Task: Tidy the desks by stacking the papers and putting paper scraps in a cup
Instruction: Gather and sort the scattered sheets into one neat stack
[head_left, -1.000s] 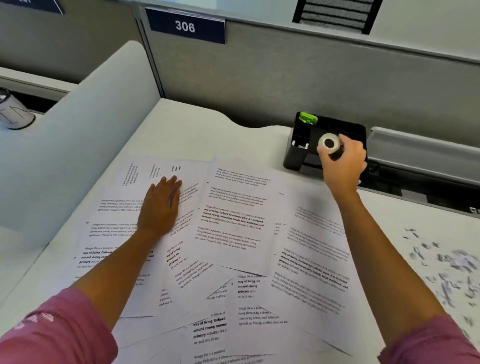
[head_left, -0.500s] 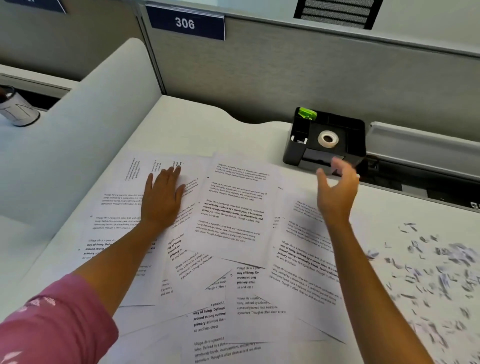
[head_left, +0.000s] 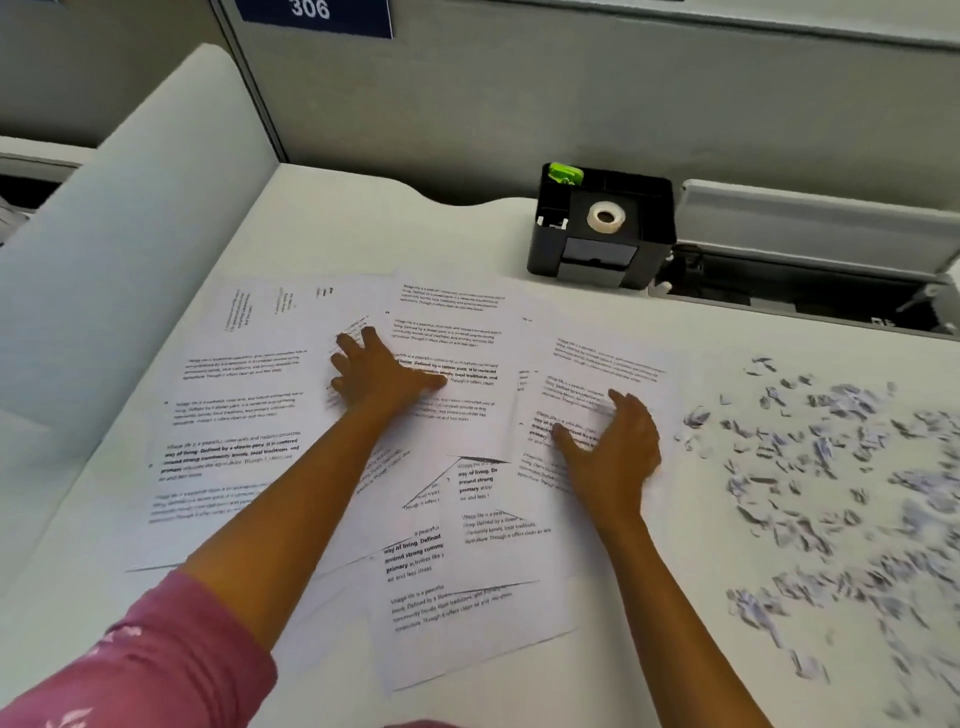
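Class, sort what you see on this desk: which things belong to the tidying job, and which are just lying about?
Belongs to the job:
printed papers
paper scraps
left hand
right hand

Just lying about:
black desk organiser
tape roll
green clip

Grey partition (head_left: 519, 104), sign 306 (head_left: 311, 13)

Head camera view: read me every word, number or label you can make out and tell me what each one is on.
"306": white digits on the blue sign on the partition.
"around strong community bonds, local traditions": bold line on the printed papers; their smaller text is too blurred.
Black organizer, tape roll, paper scraps: no readable text.
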